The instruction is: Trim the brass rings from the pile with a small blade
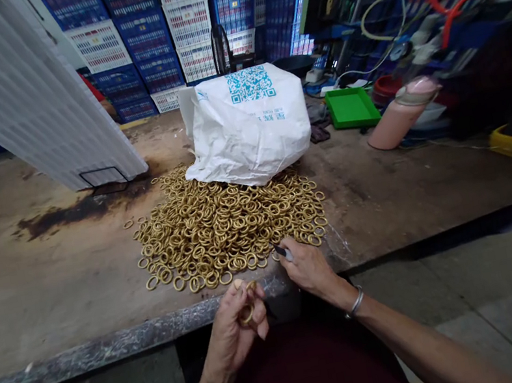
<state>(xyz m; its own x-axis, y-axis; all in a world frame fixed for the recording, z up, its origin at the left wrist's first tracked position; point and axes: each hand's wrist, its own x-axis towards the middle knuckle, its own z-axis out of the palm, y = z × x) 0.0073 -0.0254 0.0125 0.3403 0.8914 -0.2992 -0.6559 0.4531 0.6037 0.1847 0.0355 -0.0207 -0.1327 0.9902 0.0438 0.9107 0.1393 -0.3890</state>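
Observation:
In the head view a large heap of brass-coloured rings [223, 227] spreads over the worktable, reaching close to its front edge. My left hand [232, 331] is at that edge, its fingers closed on brass-coloured rings [246, 314]; at least two show. Just right of it, my right hand [307, 266] is wrapped round a small tool with a dark pointed tip [281, 251] and a pale grey body. The tip points up and left toward the near side of the heap. Most of the tool is hidden in the palm, so its kind is unclear.
A white printed sack [249, 126] lies against the back of the heap. White corrugated sheets [35, 92] lean on a black wire stand at left. On the right are a green tray [351, 107], a pink bottle [403, 112] and a machine with hoses. Stacked crates [151, 45] stand behind.

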